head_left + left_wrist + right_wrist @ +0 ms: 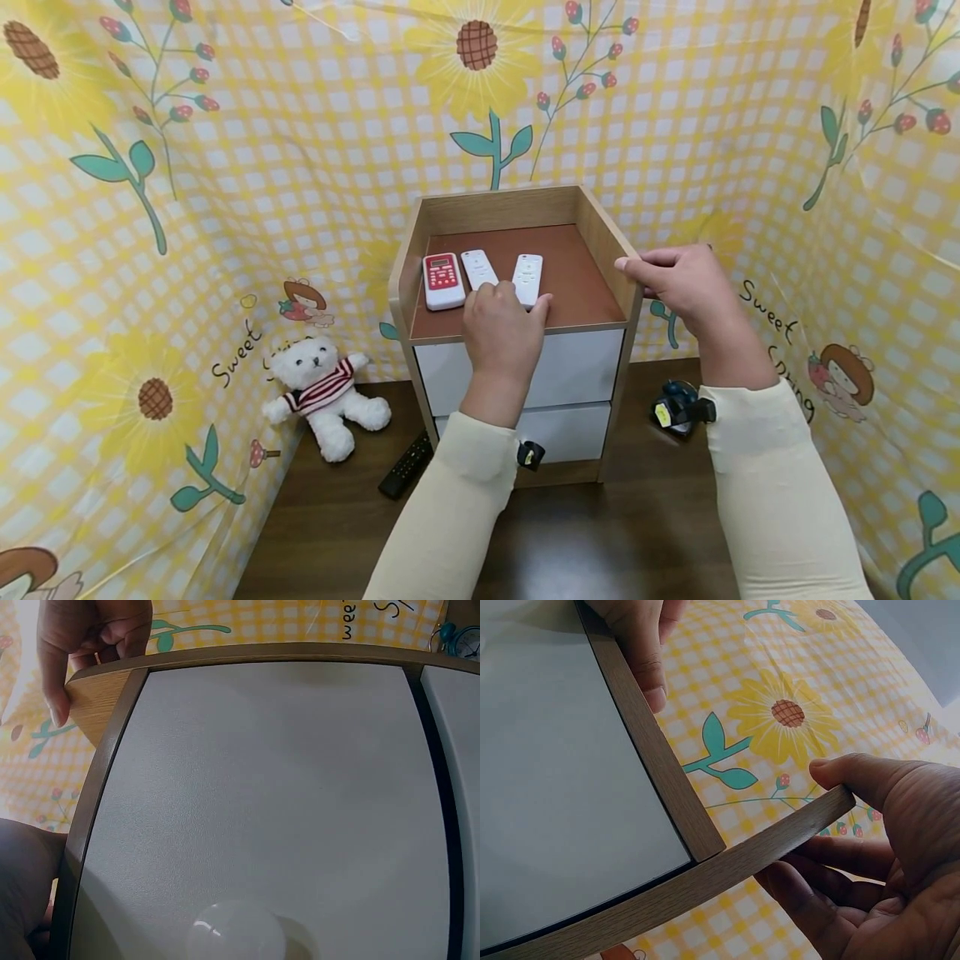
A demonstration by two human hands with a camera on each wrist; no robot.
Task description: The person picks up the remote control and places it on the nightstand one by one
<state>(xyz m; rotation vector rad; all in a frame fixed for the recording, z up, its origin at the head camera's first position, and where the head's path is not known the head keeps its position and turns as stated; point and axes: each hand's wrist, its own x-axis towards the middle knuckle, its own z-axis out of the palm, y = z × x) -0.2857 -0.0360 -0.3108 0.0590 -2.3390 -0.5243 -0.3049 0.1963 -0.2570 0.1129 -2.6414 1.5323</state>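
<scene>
1. Above the front edge of the nightstand point(501, 220): left hand point(504, 329), fingers curled down, thumb sticking out to the right. With fingertips hidden, cannot tell whether gripping or only touching something below.
2. Just beyond those knuckles, on the brown top: middle white remote point(477, 267), aslant, lower end hidden behind the hand; right white remote point(528, 277), nearly upright to the front edge, close to the thumb.
3. Left of both, near the left side panel: red-faced remote point(443, 282) with small display, lying face up.
4. At the upper front corner of the right side panel point(606, 250): right hand point(686, 279), pinching the board, thumb on one face and fingers on the other, parted only by its thickness.
5. Below the top: two white drawers point(577, 367), both closed, with a round knob point(236, 934) on the upper.
6. On the dark floor to the left: black remote point(407, 465) and white teddy bear point(330, 396) in a striped sweater.
</scene>
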